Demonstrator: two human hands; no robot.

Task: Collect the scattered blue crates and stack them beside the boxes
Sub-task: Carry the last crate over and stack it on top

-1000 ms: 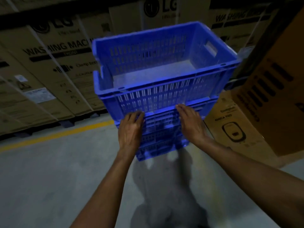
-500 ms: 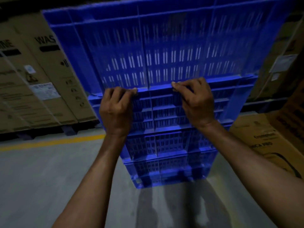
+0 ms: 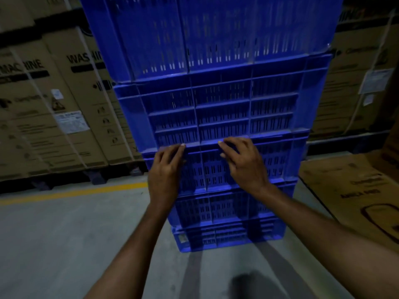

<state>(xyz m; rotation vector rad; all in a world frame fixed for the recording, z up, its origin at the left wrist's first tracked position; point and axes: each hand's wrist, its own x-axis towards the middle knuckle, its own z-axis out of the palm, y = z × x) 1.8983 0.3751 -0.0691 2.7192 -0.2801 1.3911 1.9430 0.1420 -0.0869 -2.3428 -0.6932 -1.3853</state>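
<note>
Premises: a goods warehouse, dimly lit. Far left, tall cardboard cartons (image 3: 54,108) printed "WASHING MACHINE" stand side by side. They are bound with pale strapping bands (image 3: 28,67), bear white paper labels (image 3: 71,121), and sit raised on dark pallets (image 3: 97,178). Far right, more strapped cartons (image 3: 349,87) of similar kind, also labelled. Near right, a further printed carton (image 3: 356,190) lies low at the floor's edge. Floor (image 3: 64,244): bare grey concrete, with a yellow line (image 3: 75,192) painted along the foot of the left-hand cartons. Centre: a stack of blue crates (image 3: 222,117), slotted plastic handling type, stands directly on the concrete.
</note>
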